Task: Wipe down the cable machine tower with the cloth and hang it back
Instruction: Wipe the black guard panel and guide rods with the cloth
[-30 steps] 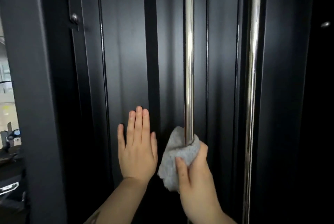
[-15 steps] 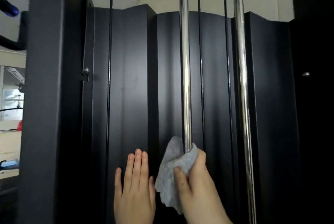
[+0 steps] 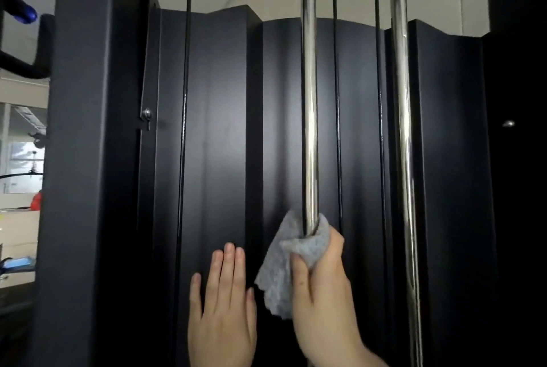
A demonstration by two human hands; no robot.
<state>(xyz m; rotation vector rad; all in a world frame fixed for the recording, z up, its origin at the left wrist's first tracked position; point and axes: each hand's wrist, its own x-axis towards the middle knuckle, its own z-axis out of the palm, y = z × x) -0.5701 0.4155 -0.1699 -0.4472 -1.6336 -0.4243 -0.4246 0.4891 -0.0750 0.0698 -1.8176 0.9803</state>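
Observation:
The black cable machine tower (image 3: 219, 136) fills the view, with a ribbed shroud behind two chrome guide rods. A grey cloth (image 3: 284, 266) is wrapped round the left chrome rod (image 3: 309, 118), and my right hand (image 3: 322, 292) grips the cloth around that rod low in the frame. My left hand (image 3: 223, 307) lies flat with straight fingers on the black shroud panel just left of the cloth. The second chrome rod (image 3: 401, 136) stands free to the right.
Thin black cables (image 3: 185, 100) run vertically in front of the shroud. A thick black upright post (image 3: 80, 159) stands at the left, with a padded handle with a blue end (image 3: 26, 14) beyond it. A bright room with shelves shows past the post at far left.
The view has tilted upward, so the top edge of the shroud and the ceiling now show. My right hand with the cloth still grips the left rod; my left hand stays flat on the panel.

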